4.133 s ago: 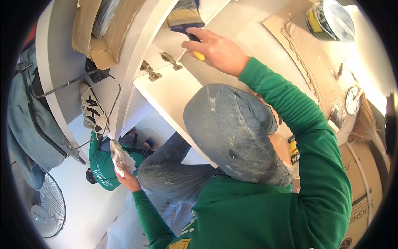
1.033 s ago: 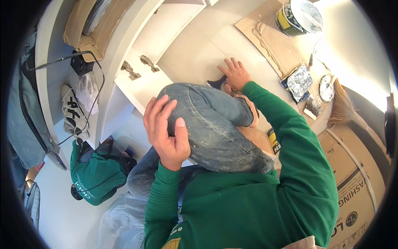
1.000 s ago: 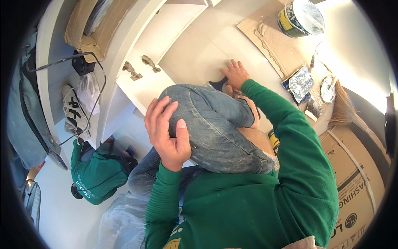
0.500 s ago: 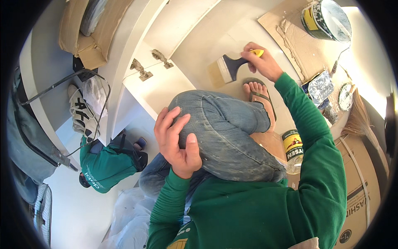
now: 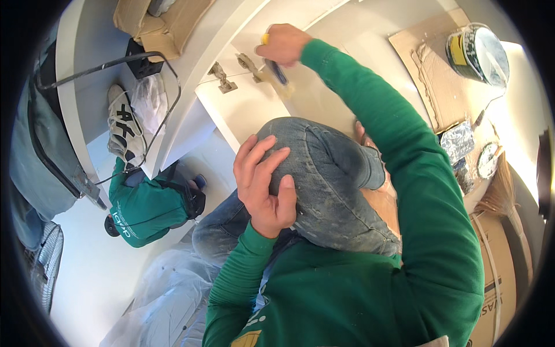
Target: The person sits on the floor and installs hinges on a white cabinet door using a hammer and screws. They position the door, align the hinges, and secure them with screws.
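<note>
My right hand [image 5: 284, 45] is closed round the handle of a paintbrush [image 5: 277, 72]. The yellow handle end pokes out beside my fingers. The brush head, slightly blurred, hangs over the pale cabinet panel, close to two metal hinges [image 5: 250, 67]; whether the bristles touch the panel I cannot tell. My left hand [image 5: 265, 188] rests on the knee of my paint-spotted jeans [image 5: 324, 179], holding nothing, its fingers apart. A strip of white panel [image 5: 231, 113] runs between the hinges and my knee.
A paint bucket [image 5: 475, 55] stands on flattened cardboard [image 5: 413, 46] at the far right. Below it are a foil-covered item [image 5: 457, 141] and a broom [image 5: 498, 188]. On the left are a shoe [image 5: 124, 124] on a shelf, a crouching person [image 5: 150, 208] and plastic sheeting [image 5: 167, 289].
My right hand has swung left with the paintbrush, from the panel near my foot to beside the hinges. My left hand stays on the knee. The whole view has shifted slightly.
</note>
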Available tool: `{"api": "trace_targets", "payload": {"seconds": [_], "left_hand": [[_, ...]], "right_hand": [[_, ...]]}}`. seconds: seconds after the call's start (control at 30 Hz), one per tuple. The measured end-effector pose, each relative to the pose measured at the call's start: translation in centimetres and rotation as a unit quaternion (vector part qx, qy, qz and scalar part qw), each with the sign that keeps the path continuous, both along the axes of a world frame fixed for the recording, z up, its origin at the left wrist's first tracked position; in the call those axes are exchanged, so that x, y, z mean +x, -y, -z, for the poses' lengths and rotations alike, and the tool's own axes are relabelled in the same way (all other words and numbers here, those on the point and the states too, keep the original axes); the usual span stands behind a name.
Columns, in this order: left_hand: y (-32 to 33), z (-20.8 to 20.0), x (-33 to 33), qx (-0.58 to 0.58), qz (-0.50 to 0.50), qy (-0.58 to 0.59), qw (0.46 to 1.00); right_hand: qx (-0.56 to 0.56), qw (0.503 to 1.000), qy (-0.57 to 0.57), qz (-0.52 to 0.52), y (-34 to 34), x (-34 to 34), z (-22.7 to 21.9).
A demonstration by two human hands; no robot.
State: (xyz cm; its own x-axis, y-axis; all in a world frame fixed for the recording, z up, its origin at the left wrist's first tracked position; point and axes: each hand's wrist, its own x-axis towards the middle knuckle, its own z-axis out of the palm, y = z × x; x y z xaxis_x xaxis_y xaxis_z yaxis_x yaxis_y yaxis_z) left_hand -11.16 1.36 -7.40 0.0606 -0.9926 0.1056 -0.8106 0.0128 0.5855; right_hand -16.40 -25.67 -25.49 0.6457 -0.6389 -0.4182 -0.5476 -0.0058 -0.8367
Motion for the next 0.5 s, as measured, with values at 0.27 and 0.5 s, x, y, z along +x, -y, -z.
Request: {"api": "trace_targets", "payload": {"seconds": [0.27,0.5], "left_hand": [[-1.0,1.2,1.8,-0.015,-0.003,-0.017,1.000],[-1.0,2.2,2.7,-0.012,-0.022,-0.033,0.999]], "right_hand": [[0.380,0.759,0.455,0.269,-2.1,-1.0,0.7],[0.090,0.893,0.333,0.288,-0.9,-5.2,-2.7]]}}
